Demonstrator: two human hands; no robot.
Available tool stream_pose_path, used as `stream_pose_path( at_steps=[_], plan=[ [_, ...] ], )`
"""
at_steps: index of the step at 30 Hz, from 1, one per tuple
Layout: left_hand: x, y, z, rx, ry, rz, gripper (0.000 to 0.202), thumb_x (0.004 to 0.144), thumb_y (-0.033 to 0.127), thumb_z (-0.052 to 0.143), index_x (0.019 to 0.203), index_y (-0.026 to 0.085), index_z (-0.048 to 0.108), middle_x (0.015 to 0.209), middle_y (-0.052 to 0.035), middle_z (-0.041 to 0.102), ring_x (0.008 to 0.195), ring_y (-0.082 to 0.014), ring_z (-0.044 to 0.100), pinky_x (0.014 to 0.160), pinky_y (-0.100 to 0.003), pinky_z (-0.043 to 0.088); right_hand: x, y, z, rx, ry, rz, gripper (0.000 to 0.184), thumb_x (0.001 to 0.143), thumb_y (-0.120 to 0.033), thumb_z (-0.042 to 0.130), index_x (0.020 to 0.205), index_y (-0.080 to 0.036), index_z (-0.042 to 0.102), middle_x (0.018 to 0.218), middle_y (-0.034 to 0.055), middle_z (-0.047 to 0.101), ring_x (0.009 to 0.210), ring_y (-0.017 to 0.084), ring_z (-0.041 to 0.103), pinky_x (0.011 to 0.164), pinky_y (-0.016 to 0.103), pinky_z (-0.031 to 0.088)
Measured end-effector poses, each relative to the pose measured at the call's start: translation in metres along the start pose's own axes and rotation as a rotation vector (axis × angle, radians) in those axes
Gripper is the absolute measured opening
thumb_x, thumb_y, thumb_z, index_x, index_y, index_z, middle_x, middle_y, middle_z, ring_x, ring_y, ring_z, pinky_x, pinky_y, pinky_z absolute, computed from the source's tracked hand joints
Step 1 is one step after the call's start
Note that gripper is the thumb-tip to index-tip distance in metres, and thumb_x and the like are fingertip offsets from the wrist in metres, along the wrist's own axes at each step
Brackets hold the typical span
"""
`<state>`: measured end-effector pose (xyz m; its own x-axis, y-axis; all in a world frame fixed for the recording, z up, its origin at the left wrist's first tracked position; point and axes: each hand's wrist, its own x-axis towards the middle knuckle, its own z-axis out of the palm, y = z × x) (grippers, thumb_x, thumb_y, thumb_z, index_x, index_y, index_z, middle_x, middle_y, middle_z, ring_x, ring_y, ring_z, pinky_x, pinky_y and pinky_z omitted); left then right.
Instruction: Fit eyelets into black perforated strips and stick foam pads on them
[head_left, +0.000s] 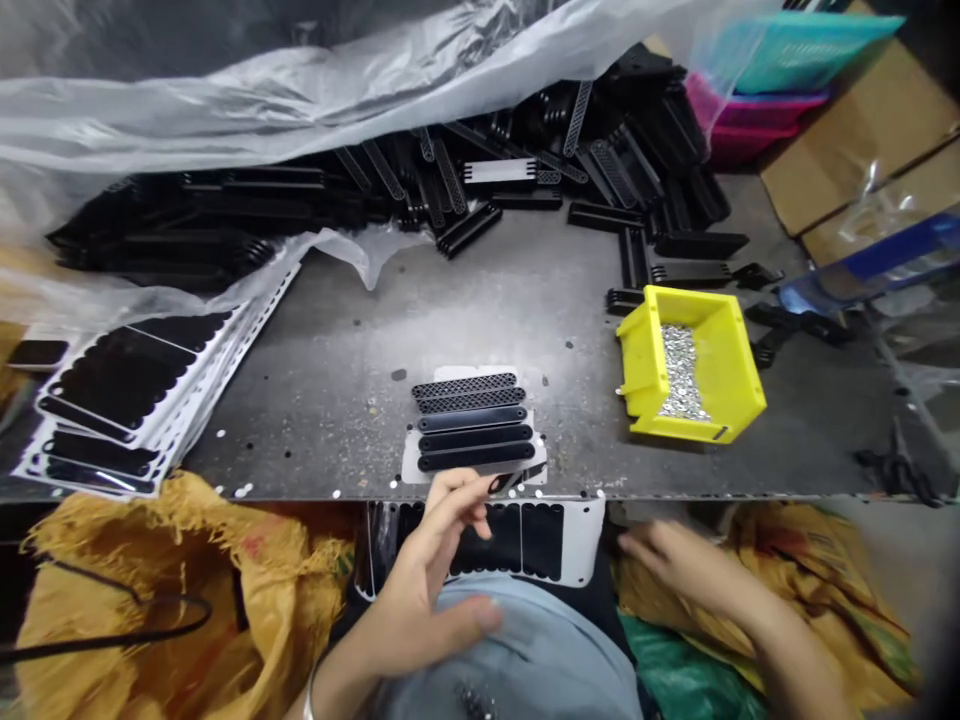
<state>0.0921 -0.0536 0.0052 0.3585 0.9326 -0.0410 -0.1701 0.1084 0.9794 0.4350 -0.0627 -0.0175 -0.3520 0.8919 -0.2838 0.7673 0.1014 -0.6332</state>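
Thin black film-like strip [517, 479] sits at the index tip of the left hand [431, 575], thumb apart, grip undeterminable; judged light, pliant, easily creased, best held by one end; right hand [664, 550] blurred, finger state undeterminable. Black round-ended plastic bars [476, 440] lie just beyond, crowding it; open yellow plastic bin [724, 370] stands well aside.

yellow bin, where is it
In the head view, the yellow bin stands on the right of the table, right of the laid-out black strips.
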Motion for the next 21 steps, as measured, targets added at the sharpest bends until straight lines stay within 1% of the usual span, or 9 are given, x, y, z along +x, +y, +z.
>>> stream_pose_path(
  at_steps=[1,3,5,6,8,10,12,16,21],
  plan=[
    [0.001,-0.002,0.000,-0.049,0.026,0.011,0.070,0.088,0.054,0.076,0.151,0.037,0.051,0.132,-0.0100,0.043,0.105,-0.0213,0.051,0.096,-0.038,0.052,0.000,-0.018,-0.002,0.062,-0.023,-0.069,0.011,0.100,-0.035,0.065,0.099,-0.028,0.073,0.097,0.0031,0.074,0.080,0.019,0.073,0.067,0.031,0.063],
    [0.003,-0.002,0.002,-0.143,0.037,0.014,0.070,0.088,0.057,0.074,0.151,0.035,0.052,0.130,-0.0105,0.045,0.103,-0.0208,0.051,0.088,-0.034,0.053,0.009,-0.059,-0.005,0.172,0.133,-0.230,0.011,0.094,-0.029,0.073,0.105,-0.031,0.073,0.102,0.0053,0.075,0.089,0.025,0.075,0.073,0.038,0.067],
    [0.006,0.002,0.002,-0.175,0.021,0.017,0.073,0.089,0.063,0.069,0.152,0.032,0.051,0.128,-0.0116,0.048,0.102,-0.0221,0.052,0.080,-0.033,0.054,0.035,-0.097,-0.003,0.174,0.514,-0.373,0.046,0.086,-0.022,0.081,0.128,-0.033,0.067,0.125,0.0108,0.070,0.114,0.032,0.071,0.093,0.052,0.065],
    [0.008,0.005,0.000,-0.118,0.020,0.020,0.072,0.091,0.064,0.065,0.153,0.032,0.050,0.128,-0.0120,0.050,0.101,-0.0227,0.054,0.080,-0.034,0.054,0.054,-0.112,-0.001,0.131,0.557,-0.446,0.055,0.086,-0.020,0.081,0.136,-0.034,0.064,0.128,0.0112,0.068,0.117,0.032,0.069,0.096,0.052,0.064],
    [0.014,0.011,-0.012,0.199,0.118,0.051,0.060,0.096,0.056,0.061,0.152,0.034,0.053,0.130,-0.0117,0.051,0.106,-0.0242,0.056,0.089,-0.039,0.054,0.094,-0.129,0.006,0.070,0.533,-0.559,0.052,0.092,-0.012,0.071,0.139,-0.034,0.063,0.120,0.0089,0.069,0.108,0.026,0.071,0.090,0.043,0.065],
    [0.023,0.013,-0.031,0.656,0.349,0.107,0.048,0.098,0.040,0.063,0.145,0.034,0.061,0.132,-0.0103,0.055,0.114,-0.0263,0.055,0.104,-0.046,0.046,0.134,-0.132,0.012,0.047,0.434,-0.641,0.041,0.098,-0.012,0.063,0.135,-0.030,0.066,0.115,0.0081,0.069,0.102,0.021,0.071,0.085,0.037,0.064],
    [0.034,0.011,-0.052,0.941,0.540,0.122,0.039,0.096,0.031,0.064,0.136,0.031,0.068,0.124,-0.0088,0.065,0.117,-0.0277,0.056,0.109,-0.049,0.040,0.165,-0.129,0.015,0.006,0.369,-0.694,0.028,0.102,-0.016,0.058,0.126,-0.026,0.071,0.112,0.0090,0.070,0.101,0.020,0.069,0.085,0.037,0.062],
    [0.054,0.001,-0.078,0.917,0.562,-0.004,0.019,0.099,0.030,0.061,0.106,0.027,0.078,0.102,-0.0039,0.079,0.106,-0.0260,0.064,0.103,-0.045,0.041,0.196,-0.122,0.013,-0.131,0.259,-0.725,0.022,0.106,-0.023,0.055,0.112,-0.023,0.076,0.108,0.0098,0.071,0.095,0.021,0.066,0.083,0.039,0.057],
    [0.068,-0.002,-0.079,0.772,0.566,-0.074,0.015,0.096,0.033,0.066,0.092,0.027,0.079,0.091,-0.0021,0.081,0.100,-0.0240,0.067,0.099,-0.041,0.045,0.201,-0.123,0.010,-0.152,0.187,-0.704,0.024,0.106,-0.025,0.054,0.112,-0.025,0.077,0.109,0.0088,0.071,0.093,0.020,0.063,0.081,0.037,0.053]
  ],
)
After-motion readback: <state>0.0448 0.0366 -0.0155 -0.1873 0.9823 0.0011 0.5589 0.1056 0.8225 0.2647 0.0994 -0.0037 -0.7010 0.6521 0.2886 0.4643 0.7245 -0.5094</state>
